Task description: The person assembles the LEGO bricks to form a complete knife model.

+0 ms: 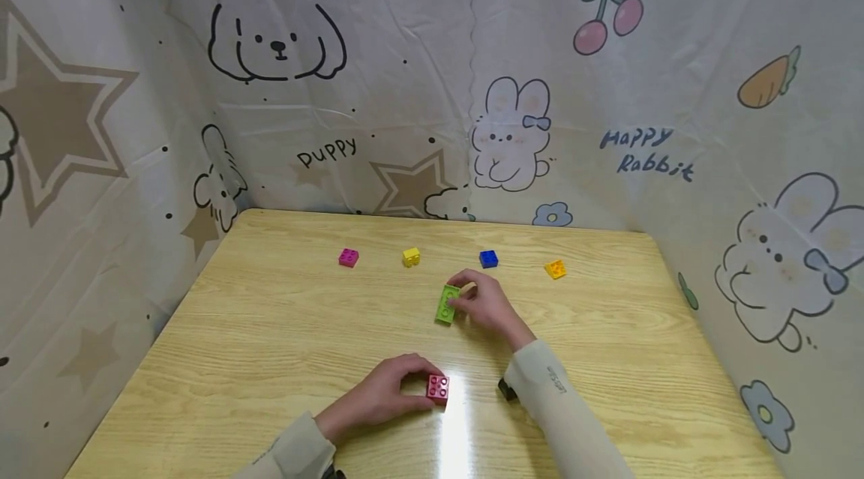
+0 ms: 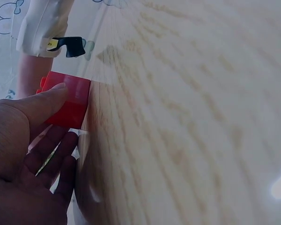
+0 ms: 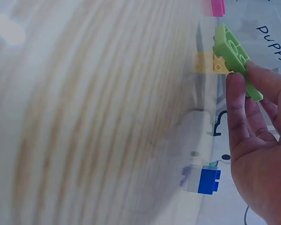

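Observation:
In the head view my left hand (image 1: 386,396) pinches a red toy building brick (image 1: 437,388) between thumb and fingers, near the front of the table. Its studs face up there, and in the left wrist view the red brick (image 2: 70,101) stands on the tabletop. Farther back, my right hand (image 1: 486,304) holds a longer lime-green building brick (image 1: 444,306) by its right side. Seen from the right wrist, the green brick (image 3: 234,58) is tilted and raised off the wood, with thumb and fingertips pinching one end and its hollow underside showing.
Along the back of the wooden table (image 1: 283,314) sit a pink brick (image 1: 348,258), a yellow brick (image 1: 411,257), a blue brick (image 1: 489,259) and an orange brick (image 1: 556,269), spaced apart. A printed curtain (image 1: 405,104) hangs behind and at both sides.

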Demonstrator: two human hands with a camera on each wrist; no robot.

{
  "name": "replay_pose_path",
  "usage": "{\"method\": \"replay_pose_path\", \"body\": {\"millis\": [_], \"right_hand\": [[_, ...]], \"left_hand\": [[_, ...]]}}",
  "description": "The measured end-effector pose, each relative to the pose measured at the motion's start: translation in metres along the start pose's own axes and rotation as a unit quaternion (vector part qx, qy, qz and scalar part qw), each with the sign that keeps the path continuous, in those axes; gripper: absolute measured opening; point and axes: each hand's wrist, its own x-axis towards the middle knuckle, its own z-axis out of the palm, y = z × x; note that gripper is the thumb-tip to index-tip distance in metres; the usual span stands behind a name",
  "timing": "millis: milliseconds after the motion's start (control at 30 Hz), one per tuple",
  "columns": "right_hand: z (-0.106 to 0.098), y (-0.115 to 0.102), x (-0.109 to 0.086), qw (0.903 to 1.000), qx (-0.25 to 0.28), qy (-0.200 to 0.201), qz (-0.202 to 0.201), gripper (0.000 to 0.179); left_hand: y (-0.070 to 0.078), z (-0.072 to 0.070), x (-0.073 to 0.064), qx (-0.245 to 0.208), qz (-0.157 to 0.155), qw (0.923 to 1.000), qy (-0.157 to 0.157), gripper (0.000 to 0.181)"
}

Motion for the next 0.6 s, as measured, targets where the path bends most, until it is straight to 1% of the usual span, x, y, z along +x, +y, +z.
{"method": "replay_pose_path", "body": {"millis": [167,400,600], "right_hand": [[-0.003,-0.001,-0.003,0.9999,0.013,0.008,-0.005,0.027],[-0.009,-0.008,-0.013,0.9977,0.064,0.009,-0.020,0.029],[-0.016,-0.015,-0.023,0.9958,0.087,0.009,-0.027,0.031]], "left_hand": [[0.000,0.000,0.000,0.003,0.005,1.0000,0.001,0.035],[-0.001,0.001,0.001,0.007,0.006,0.9999,0.004,0.035],[0.000,0.000,0.001,0.015,0.007,0.9998,0.005,0.035]]}}
